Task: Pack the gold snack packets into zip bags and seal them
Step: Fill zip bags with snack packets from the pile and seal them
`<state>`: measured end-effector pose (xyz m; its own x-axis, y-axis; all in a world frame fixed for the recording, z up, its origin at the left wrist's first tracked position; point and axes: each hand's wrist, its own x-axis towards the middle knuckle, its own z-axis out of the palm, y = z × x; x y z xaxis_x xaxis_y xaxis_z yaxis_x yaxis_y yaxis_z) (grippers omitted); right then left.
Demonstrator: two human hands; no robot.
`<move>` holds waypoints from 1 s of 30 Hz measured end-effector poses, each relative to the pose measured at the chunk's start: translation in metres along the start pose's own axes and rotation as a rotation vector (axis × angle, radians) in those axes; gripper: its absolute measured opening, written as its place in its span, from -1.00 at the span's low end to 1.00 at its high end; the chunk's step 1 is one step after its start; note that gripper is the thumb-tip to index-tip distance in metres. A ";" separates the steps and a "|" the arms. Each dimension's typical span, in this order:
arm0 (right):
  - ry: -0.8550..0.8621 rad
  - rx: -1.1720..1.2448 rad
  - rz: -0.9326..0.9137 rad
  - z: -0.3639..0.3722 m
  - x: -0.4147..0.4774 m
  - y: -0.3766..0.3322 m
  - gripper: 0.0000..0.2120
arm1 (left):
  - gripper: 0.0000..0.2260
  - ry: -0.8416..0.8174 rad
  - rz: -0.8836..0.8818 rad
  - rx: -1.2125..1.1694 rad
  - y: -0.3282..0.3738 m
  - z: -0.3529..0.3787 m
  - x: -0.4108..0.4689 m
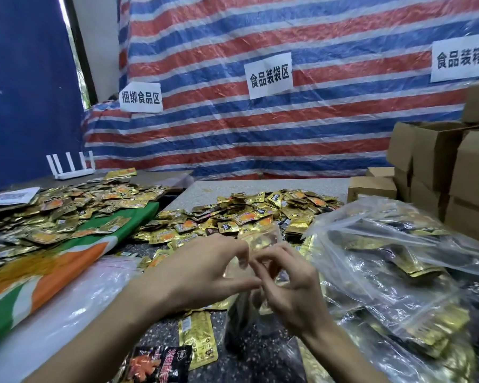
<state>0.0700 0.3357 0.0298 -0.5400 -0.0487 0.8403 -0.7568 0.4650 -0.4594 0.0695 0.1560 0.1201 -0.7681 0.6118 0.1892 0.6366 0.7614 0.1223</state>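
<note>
Your left grip (pixel 202 275) and right grip (pixel 293 294) meet at the lower centre of the frame, both grasping a clear zip bag (pixel 262 240). Thumb and curled fingers of each pinch the bag's near edge, fingertips almost touching each other. The bag is lifted off the worktop (pixel 246 187) and tilted away from you. Gold shows through its far end and something dark through the part hanging below your hands. The edge is blurred, so you cannot tell whether the zip is closed.

Just beyond the bag, a loose heap of gold packets (pixel 260 214) covers the middle of the worktop. A 2nd heap (pixel 67 205) lies at centre left, partly on a green, orange and white sheet (pixel 67 261). Flat clear bags (pixel 67 313) sit at the lower left, under your left forearm. A single gold packet (pixel 197 341) lies below your hands, and a black packet (pixel 161 363) sits at the bottom edge.

Filled clear bags (pixel 385 258) pile up at the right, next to your right grip. Cardboard boxes (pixel 437 161) are stacked behind them at the right edge. A white router (pixel 69 167) stands at the far left of the worktop. A red, white and blue striped tarp (pixel 233 134) hangs behind, carrying 3 white paper signs (pixel 270 76).
</note>
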 end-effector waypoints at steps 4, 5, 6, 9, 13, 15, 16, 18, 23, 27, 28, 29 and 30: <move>-0.161 -0.203 -0.026 -0.020 0.016 -0.017 -0.77 | -0.85 0.135 0.020 -0.035 -0.018 -0.002 -0.010; -0.266 -0.293 -0.031 -0.027 0.023 -0.018 -0.71 | -0.85 0.152 0.008 -0.065 -0.023 -0.004 -0.012; -0.386 -0.393 -0.027 -0.035 0.031 -0.017 -0.68 | -0.85 0.171 -0.005 -0.094 -0.029 -0.005 -0.015; -0.673 -0.642 0.000 -0.059 0.053 -0.010 -0.74 | -0.91 0.259 -0.042 -0.192 -0.045 -0.008 -0.023; -0.746 -0.536 -0.007 -0.077 0.068 -0.008 -0.96 | -0.91 0.215 -0.096 -0.353 -0.055 -0.009 -0.031; -0.729 -0.457 -0.002 -0.083 0.073 -0.012 -0.97 | -0.86 0.237 -0.101 -0.409 -0.055 -0.010 -0.032; -0.721 -0.423 0.024 -0.086 0.075 -0.015 -0.96 | -0.84 0.269 -0.102 -0.442 -0.054 -0.011 -0.032; -0.697 -0.347 0.084 -0.092 0.081 -0.020 -0.97 | -0.82 0.342 -0.103 -0.505 -0.052 -0.015 -0.032; -0.639 -0.158 0.234 -0.103 0.088 -0.022 -0.91 | -0.80 0.467 -0.151 -0.666 -0.047 -0.021 -0.035; -0.559 -0.003 0.337 -0.104 0.082 -0.016 -0.89 | -0.74 0.517 -0.241 -0.854 -0.046 -0.014 -0.034; -0.554 0.027 0.364 -0.104 0.079 -0.014 -0.89 | -0.74 0.516 -0.253 -0.889 -0.046 -0.011 -0.034; -0.550 0.045 0.386 -0.104 0.077 -0.013 -0.88 | -0.76 0.513 -0.260 -0.918 -0.046 -0.008 -0.034; -0.546 0.050 0.397 -0.105 0.075 -0.012 -0.87 | -0.78 0.508 -0.262 -0.944 -0.046 -0.004 -0.034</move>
<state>0.0771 0.4192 0.1279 -0.8791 -0.3286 0.3454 -0.4721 0.4989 -0.7268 0.0668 0.0989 0.1118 -0.9067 0.1315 0.4008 0.4216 0.2523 0.8710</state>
